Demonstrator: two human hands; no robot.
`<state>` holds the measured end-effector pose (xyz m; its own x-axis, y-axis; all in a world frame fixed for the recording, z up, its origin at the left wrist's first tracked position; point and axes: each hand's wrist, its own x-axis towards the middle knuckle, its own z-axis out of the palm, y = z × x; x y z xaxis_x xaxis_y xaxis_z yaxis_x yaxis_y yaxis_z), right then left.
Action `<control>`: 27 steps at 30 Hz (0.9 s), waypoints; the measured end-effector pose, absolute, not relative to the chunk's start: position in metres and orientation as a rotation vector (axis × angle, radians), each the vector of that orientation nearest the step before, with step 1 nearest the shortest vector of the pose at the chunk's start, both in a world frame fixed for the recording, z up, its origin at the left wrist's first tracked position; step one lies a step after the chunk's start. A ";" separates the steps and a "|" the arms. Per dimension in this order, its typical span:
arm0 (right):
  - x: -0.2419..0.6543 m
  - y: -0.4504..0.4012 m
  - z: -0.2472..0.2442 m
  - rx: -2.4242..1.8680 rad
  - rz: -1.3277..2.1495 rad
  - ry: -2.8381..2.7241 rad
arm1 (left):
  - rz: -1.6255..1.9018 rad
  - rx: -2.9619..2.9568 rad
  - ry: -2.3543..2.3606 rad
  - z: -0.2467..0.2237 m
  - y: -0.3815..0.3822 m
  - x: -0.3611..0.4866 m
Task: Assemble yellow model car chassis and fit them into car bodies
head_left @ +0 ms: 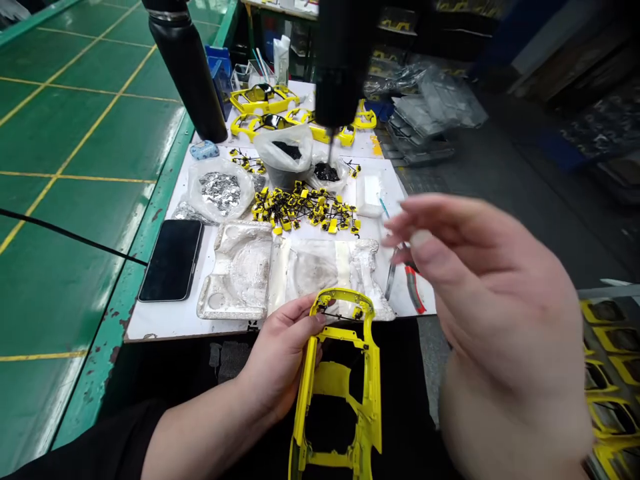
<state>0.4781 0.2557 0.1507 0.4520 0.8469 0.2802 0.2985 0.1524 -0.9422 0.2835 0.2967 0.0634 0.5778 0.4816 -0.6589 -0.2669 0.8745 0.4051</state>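
Note:
My left hand grips a yellow toy car body shell by its upper left end, thumb on top. The shell is tilted with its hollow inside facing me. A thin black strip with small yellow ends lies across the shell's far end, near my left thumb. My right hand is raised to the right of the shell, apart from it. Its fingers are loosely bent and somewhat blurred, with nothing visible between them. Beyond its fingertips lie a thin dark metal tool and a red-edged grey piece.
A worn white foam cradle lies ahead, with a phone to its left. Behind are a pile of small yellow-and-black parts, bags of silver pieces and black pieces, and a black bottle. A dark screwdriver hangs overhead.

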 end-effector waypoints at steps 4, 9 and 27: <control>0.479 0.191 0.106 -1.694 0.562 -0.956 | 0.462 0.279 0.816 0.069 0.296 0.281; 0.451 0.133 0.058 -1.623 0.871 -0.743 | 0.457 0.354 0.791 0.075 0.297 0.280; 0.410 0.124 0.047 -1.291 1.232 -0.620 | 0.331 0.404 0.504 0.069 0.278 0.270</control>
<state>0.4102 0.1237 0.0468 0.3003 0.9138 -0.2733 -0.3247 -0.1714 -0.9302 0.2704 0.2777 0.0690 0.8259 0.4003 -0.3970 -0.2056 0.8695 0.4491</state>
